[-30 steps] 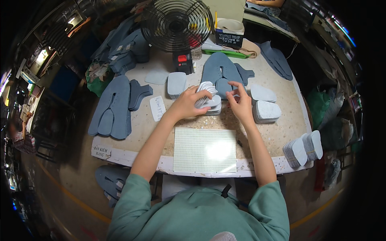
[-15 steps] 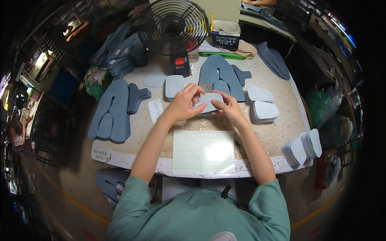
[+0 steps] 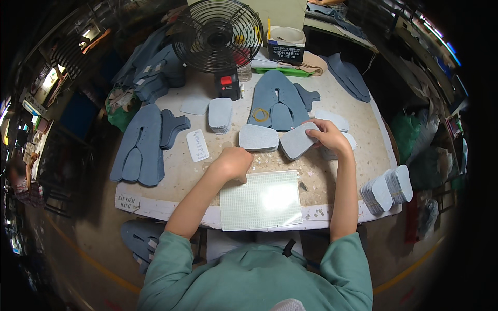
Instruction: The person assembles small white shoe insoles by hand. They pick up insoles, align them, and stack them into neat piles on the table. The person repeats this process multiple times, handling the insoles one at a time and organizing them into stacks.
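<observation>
My right hand (image 3: 330,136) grips a light grey, round-cornered pad stack (image 3: 299,142), thumb on top, tilted beside another grey stack (image 3: 258,137) on the table. How thick the held stack is cannot be told. My left hand (image 3: 234,164) is closed, fingertips down at the upper left corner of a white gridded sheet (image 3: 261,202); its fingers are partly hidden. Beyond lie blue-grey shoe-upper pieces (image 3: 267,88) with a yellow rubber band (image 3: 260,114) on them. Behind my right hand, further grey pads (image 3: 332,120) are partly covered.
A black fan (image 3: 218,36) stands at the back, near a dark tub (image 3: 286,45) and a green tray (image 3: 277,71). More blue-grey pieces (image 3: 137,145) and a handwritten card (image 3: 197,145) lie left. Banded pad stacks (image 3: 377,196) sit at the right front edge.
My hands have parted. The right has taken a pad stack to the right; the left has come down to the gridded sheet, whose left side has shifted slightly toward me. The rubber band shows fully.
</observation>
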Available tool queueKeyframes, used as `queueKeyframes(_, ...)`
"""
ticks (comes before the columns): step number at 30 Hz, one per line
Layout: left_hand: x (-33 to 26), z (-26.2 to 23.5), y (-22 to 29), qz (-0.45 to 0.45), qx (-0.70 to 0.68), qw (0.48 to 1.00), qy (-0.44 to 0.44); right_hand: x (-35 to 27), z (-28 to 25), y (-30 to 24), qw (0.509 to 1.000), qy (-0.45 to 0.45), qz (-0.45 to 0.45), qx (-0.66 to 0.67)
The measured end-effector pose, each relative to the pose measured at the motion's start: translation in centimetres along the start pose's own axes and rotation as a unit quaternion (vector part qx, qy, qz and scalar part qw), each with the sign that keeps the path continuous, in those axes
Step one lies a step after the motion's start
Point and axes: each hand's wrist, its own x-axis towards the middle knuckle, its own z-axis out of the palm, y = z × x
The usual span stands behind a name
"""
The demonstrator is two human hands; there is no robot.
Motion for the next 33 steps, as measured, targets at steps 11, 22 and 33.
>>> queueKeyframes(11,-0.2,-0.3,-0.3,0.095,-0.092,0.991,0.028,-0.4,4.0,-0.2,0.869,0.221,-0.055,-0.438)
queueKeyframes(22,-0.3,-2.5,-2.1,0.114,-0.392,0.883,0.231,-3.0,8.4,-4.8,0.944,0.07,-0.298,-0.123)
queueKeyframes(33,0.6,-2.0,-3.2,0.099,-0.436,0.873,0.196,-1.7,8.2,-3.5,0.943,0.064,-0.301,-0.127)
